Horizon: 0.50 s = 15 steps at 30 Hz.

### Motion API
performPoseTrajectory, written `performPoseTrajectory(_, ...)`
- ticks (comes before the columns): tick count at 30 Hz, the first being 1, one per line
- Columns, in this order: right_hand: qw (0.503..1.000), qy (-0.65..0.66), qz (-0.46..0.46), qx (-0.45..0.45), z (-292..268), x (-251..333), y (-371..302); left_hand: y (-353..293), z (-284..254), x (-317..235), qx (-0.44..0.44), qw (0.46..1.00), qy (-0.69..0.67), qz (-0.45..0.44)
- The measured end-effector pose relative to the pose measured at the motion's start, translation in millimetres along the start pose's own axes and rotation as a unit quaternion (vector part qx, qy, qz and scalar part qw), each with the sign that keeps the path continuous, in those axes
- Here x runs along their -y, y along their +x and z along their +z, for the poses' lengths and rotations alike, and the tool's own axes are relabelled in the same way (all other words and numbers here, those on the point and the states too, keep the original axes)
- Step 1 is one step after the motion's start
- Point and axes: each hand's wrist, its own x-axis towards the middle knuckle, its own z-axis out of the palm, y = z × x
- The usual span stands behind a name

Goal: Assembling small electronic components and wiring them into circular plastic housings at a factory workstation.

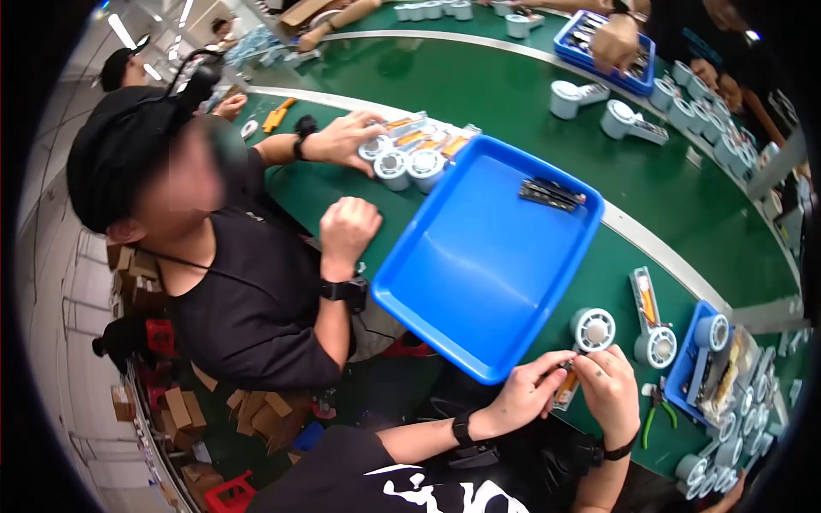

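Observation:
Both of my hands work at one light-blue handheld fan (593, 329) near the table's front edge. Its round vented head points away from me, and an orange part shows in its opened handle. My left hand (520, 398) pinches the handle from the left. On the other side, the fingers of my right hand (609, 395) are closed on the handle just below the head. My fingertips hide whatever small part may be between them. To the right lies a second fan (657, 342), its handle open with an orange part inside.
A large blue tray (445, 321) with a few black strips (552, 194) lies ahead-left. Green-handled pliers (657, 412) and a blue bin (682, 376) of parts are at right. A co-worker (248, 299) sits left, one hand (342, 141) at several fans (409, 167).

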Motion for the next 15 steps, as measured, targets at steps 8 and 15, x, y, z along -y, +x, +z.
performPoseTrajectory(8,1.000,0.013,-0.011,-0.015,6,-6,14,0,-13,-5,0.025,0.999,-0.025,-0.011)
performPoseTrajectory(15,0.998,0.059,-0.003,-0.028,6,-13,15,1,-13,4,0.042,0.997,-0.025,0.066)
